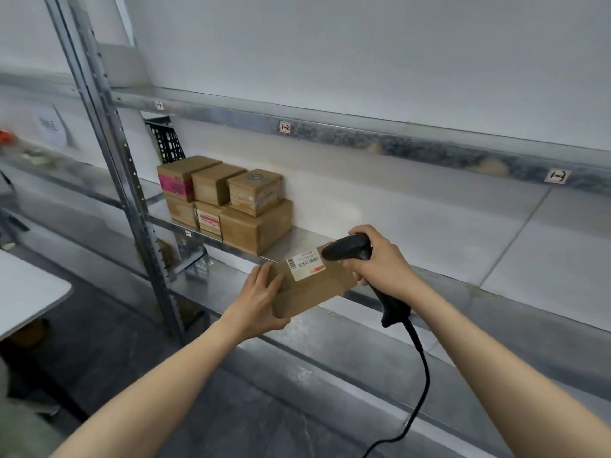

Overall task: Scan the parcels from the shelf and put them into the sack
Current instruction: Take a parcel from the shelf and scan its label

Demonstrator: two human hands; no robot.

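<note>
One parcel (pixel 310 285) getting scanned, held just out from the shelf (pixel 297 238) edge. How's it gonna handle? — packrat

Light, I'd guess, since the left hand (pixel 256 299) carries it alone: fingers (pixel 269 276) laid over the top at the 8 o'clock end, thumb tucked underneath, pinching it. Stiff taped cardboard, so probably no squish and not slippery. I'd keep hold of that short end so the label (pixel 305 267) stays clear. The right hand (pixel 380 262) has its fingers wrapped round the scanner (pixel 347 247) handle, nose just off the label's 2 o'clock. Six more boxes (pixel 224 200) sit stacked on the shelf at 10 o'clock. Can't see the sack anywhere. — shelfrat
</note>
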